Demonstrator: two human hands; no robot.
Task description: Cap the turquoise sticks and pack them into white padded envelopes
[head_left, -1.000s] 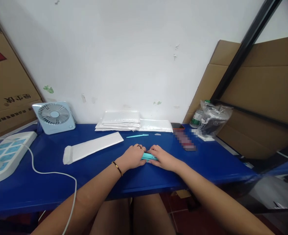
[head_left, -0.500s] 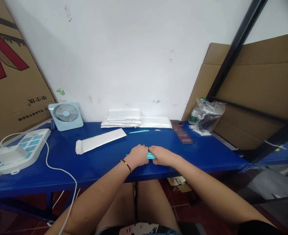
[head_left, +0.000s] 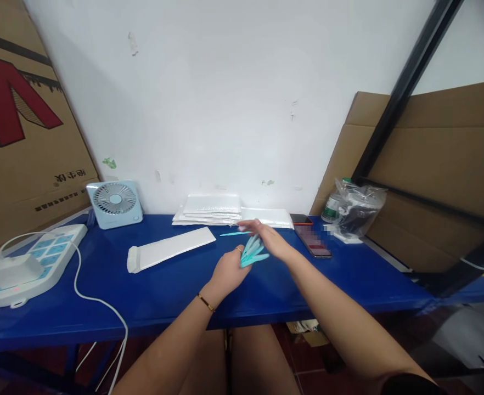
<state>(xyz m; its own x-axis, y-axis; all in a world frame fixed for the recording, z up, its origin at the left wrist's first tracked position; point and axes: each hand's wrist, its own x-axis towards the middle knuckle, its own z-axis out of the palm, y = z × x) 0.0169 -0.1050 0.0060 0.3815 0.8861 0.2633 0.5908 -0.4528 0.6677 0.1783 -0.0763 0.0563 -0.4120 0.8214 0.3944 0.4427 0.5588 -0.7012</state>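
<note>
My left hand [head_left: 228,270] is closed round a fanned bunch of thin teal plastic sticks [head_left: 253,253], held a little above the blue table [head_left: 176,285]. My right hand [head_left: 266,237] is stretched forward over the table with its fingers extended and open, the fingertips close to a single teal stick [head_left: 231,233] lying near the back. A long white padded envelope [head_left: 170,248] lies to the left of both hands.
A stack of white envelopes [head_left: 231,210] lies by the wall. A phone [head_left: 313,240], a clear bag [head_left: 357,208] and a bottle sit at right. A small fan [head_left: 114,203] and a power strip [head_left: 32,263] with a white cable stand at left. Cardboard boxes flank the table.
Both hands were pressed together on the teal sticks at the table. Now the left hand has lifted them, fanned out, and the right hand has let go and reached forward.
</note>
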